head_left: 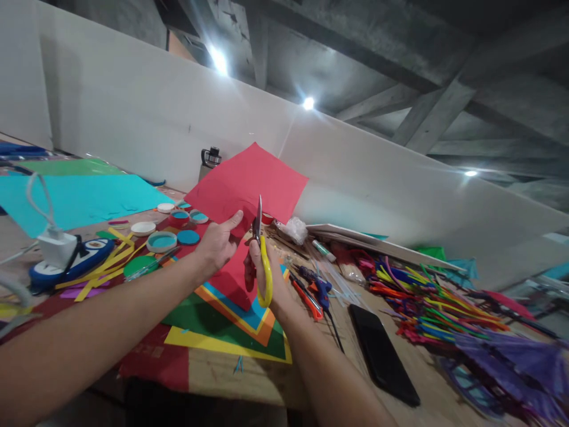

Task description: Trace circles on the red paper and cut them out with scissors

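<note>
My left hand (219, 243) pinches the lower edge of a red sheet of paper (253, 184), thumb on top. The sheet is held up off the table and tilted. In my right hand (255, 267) is a pair of scissors (265, 276) with yellow handles, blades pointing up at the sheet's lower edge. From here the blades look closed or nearly so; whether they touch the paper I cannot tell. Below both hands lies a stack of coloured sheets (231, 334), with red, blue, orange, green and yellow showing.
A black phone (383, 353), a blue glue gun (317, 284) and a red utility knife (306, 296) lie to the right. Beyond them is a heap of coloured pipe cleaners (435, 302). Round tubs (161, 242), yellow strips (104, 270) and a turquoise sheet (84, 198) spread over the left.
</note>
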{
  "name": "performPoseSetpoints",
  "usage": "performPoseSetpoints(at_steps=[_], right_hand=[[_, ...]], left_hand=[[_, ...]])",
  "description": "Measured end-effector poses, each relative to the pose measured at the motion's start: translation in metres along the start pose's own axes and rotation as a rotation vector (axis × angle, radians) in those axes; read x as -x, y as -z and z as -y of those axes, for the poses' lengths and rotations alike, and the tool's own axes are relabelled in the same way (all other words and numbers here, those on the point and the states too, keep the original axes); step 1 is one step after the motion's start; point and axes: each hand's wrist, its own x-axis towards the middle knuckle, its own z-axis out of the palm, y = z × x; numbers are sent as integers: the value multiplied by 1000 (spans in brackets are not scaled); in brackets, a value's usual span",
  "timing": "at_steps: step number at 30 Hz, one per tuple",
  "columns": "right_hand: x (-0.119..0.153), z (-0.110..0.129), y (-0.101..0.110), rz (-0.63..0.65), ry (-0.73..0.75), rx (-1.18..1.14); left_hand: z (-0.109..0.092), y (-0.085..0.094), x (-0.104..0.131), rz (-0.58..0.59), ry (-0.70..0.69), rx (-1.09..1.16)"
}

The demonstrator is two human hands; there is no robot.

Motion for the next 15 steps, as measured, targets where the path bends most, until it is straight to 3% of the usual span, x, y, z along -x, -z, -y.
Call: performPoseSetpoints(at_steps=[6,15], right_hand=[[0,7,6,35,-67,53],[-3,2,10,45,-77,77]], left_hand=[[-16,13,-10,92,-30,-61],[-22,14,-9,149,-15,-92]])
